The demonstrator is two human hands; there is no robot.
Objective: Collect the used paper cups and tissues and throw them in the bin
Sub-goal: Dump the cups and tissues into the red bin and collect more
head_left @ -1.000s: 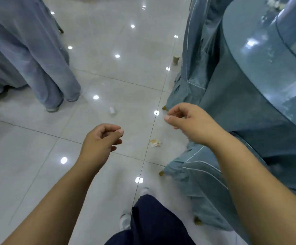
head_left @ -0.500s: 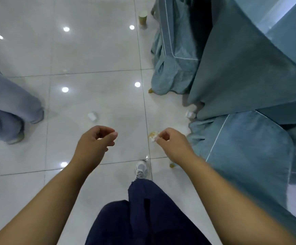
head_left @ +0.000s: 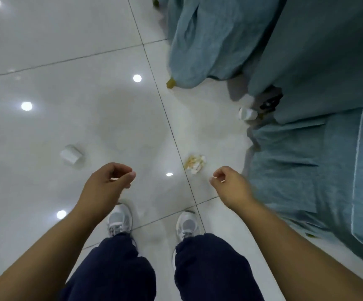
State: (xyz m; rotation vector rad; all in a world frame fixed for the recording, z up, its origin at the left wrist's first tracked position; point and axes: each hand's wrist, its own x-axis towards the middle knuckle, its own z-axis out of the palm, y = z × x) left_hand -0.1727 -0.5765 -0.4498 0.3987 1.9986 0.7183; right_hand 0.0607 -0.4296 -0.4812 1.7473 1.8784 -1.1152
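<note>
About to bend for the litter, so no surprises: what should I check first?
1. Hands free: left hand and right hand loosely curled, empty: ok.
2. Crumpled white-and-yellow tissue lies clear on the tiles ahead of the right hand: ok.
3. White paper cup on its side, at left, unobstructed: ok.
4. Second white paper cup beside teal fabric drape; access: cannot tell.
5. Bin in view: not ok.

A: Surface?
B: Glossy white tiled floor [head_left: 78, 94] — grey grout lines, ceiling lights reflected.
A: On it?
B: White paper cup [head_left: 71, 157] on its side, left. Crumpled stained tissue [head_left: 195, 163] beside a grout line. Second white cup [head_left: 247, 114] against the blue-green drapes [head_left: 197, 51] — those pool on the tiles. Left shoe [head_left: 119, 220], right shoe [head_left: 187, 224], planted.
</note>
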